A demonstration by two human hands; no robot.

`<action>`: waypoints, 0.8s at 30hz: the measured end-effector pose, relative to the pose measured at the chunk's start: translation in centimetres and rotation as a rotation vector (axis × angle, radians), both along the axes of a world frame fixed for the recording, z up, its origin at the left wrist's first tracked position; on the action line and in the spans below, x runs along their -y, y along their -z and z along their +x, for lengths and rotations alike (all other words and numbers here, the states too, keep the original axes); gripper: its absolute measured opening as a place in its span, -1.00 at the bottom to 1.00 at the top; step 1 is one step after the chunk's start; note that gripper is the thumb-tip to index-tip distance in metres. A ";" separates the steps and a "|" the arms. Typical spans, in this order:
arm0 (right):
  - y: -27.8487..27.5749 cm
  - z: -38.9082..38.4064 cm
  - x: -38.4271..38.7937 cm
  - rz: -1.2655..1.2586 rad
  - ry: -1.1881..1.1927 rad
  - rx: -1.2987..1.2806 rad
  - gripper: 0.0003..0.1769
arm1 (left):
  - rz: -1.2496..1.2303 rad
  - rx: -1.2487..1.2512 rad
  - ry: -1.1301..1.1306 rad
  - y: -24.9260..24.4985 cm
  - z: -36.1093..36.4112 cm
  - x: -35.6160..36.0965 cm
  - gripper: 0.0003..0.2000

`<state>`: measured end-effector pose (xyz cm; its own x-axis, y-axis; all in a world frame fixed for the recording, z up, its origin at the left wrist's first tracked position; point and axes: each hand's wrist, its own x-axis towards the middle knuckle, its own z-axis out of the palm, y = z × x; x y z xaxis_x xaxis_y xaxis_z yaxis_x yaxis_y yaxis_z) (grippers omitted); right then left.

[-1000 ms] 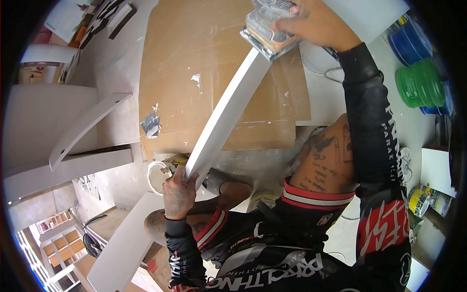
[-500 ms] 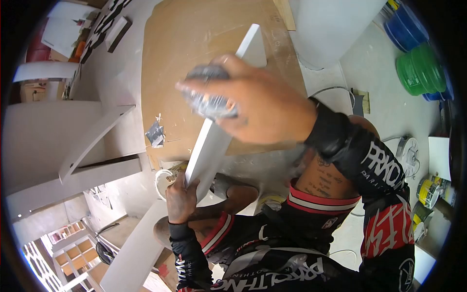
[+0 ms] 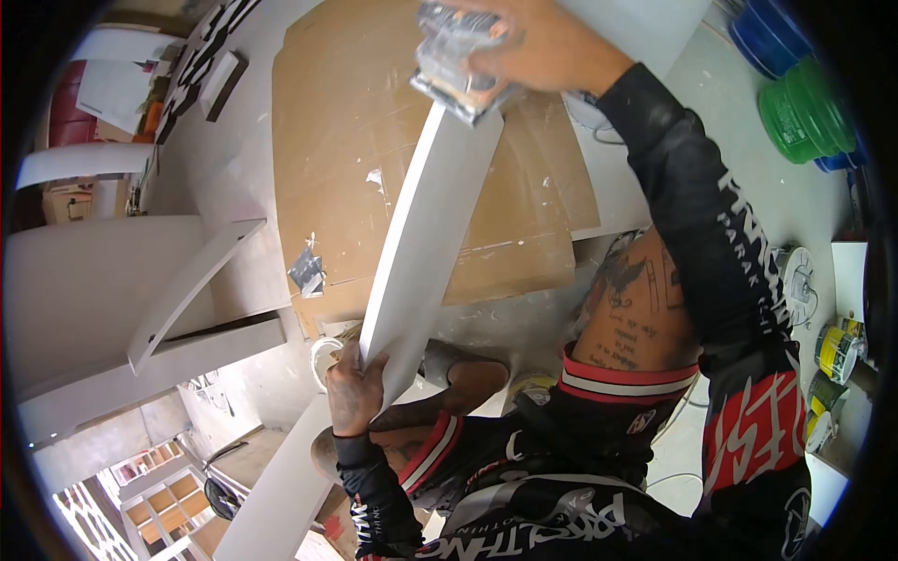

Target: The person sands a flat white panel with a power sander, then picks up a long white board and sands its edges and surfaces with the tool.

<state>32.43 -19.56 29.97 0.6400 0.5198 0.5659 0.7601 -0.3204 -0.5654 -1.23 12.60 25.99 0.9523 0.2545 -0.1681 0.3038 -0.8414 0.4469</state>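
Observation:
A long white board (image 3: 432, 220) slants away from me, its far part over a brown cardboard sheet (image 3: 327, 122). My left hand (image 3: 355, 391) grips the near end, thumb on the broad face and fingers round the edge. At the far end, my right hand (image 3: 538, 47) is wrapped round a dusty electric sander (image 3: 456, 61), slightly blurred. The sander's flat pad sits at the board's narrow upper edge and covers its tip. Part of the right hand is cut off by the top of the view.
A dark crumpled scrap (image 3: 307, 271) lies on the cardboard. White panels (image 3: 196, 294) stand at left, with another white board (image 3: 281, 477) by my left leg. A green bucket (image 3: 803, 112), a blue bucket (image 3: 774, 37) and paint cans (image 3: 835, 351) stand at right.
My right hand has moved the sander away from me, from the board's middle to its far end. The left hand keeps its hold on the near end.

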 end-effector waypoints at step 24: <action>0.5 -9.0 -4.7 -0.047 -0.124 -0.169 -0.13 | 0.001 0.007 0.006 -0.1 0.0 0.0 -0.71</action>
